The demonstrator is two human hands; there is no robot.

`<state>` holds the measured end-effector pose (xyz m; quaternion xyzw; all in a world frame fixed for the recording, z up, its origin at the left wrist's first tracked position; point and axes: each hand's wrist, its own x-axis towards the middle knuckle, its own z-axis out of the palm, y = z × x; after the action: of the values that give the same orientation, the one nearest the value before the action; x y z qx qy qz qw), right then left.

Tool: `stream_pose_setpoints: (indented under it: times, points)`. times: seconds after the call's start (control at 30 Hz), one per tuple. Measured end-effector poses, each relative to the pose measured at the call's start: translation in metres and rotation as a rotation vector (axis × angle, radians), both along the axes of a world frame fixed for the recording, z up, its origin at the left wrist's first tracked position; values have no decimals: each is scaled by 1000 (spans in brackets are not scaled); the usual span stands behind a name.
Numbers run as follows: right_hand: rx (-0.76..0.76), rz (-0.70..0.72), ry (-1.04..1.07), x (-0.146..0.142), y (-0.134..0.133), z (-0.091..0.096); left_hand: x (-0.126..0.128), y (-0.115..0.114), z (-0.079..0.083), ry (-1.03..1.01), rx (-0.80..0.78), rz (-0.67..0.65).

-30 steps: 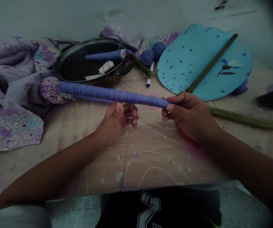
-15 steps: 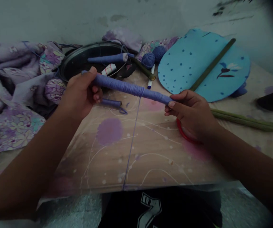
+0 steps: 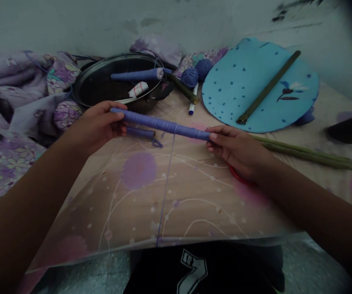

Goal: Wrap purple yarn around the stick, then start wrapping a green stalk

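Note:
A stick wrapped in purple-blue yarn (image 3: 160, 123) is held level above the table between both hands. My left hand (image 3: 97, 122) is closed round its left end. The right end is pinched between the thumb and fingers of my right hand (image 3: 234, 147). From the wrapped part a single strand of yarn (image 3: 166, 192) runs down to the table's front edge. Behind the left hand lies a shorter yarn-wrapped piece (image 3: 140, 132) with a loose loop at its end. Something red and ring-shaped (image 3: 240, 176) lies beneath my right hand, partly covered.
A black round tray (image 3: 86, 92) at the back holds a wrapped cone and a white roll. Yarn balls (image 3: 189, 76), a marker (image 3: 193, 102) and a blue spotted sheet (image 3: 225, 90) with a green stick (image 3: 270, 85) lie rightward. More green stalks (image 3: 313, 154) rest right; floral cloth (image 3: 13, 163) is bunched left.
The wrapped stick has come lower, its left end most, and sits more level. My left hand has shifted down and left, and both hands still hold the stick.

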<state>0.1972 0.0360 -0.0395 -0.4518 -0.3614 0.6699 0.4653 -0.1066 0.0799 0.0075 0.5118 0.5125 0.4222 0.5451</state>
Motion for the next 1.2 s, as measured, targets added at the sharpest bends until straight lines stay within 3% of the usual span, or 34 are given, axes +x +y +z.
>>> stream_pose_setpoints:
  times: [0.23,0.4,0.6,0.97,1.07,1.2]
  points:
    - [-50,-22,-4,-2,0,3,-11,-6,-17,-51,-3,18]
    - [-58,-22,-1,-2,-1,1,-10,-17,-26,-104,51,151]
    - [-80,-1,-6,-2,-1,3,-7,-25,-28,-140,167,212]
    - [-4,4,-26,-2,-4,3,-5,-26,-27,-184,161,197]
    - [42,-19,-33,-3,-6,2,-7,-26,-29,-35,65,223]
    - [86,-28,-49,-5,-8,3,-6,-29,-30,422,21,207]
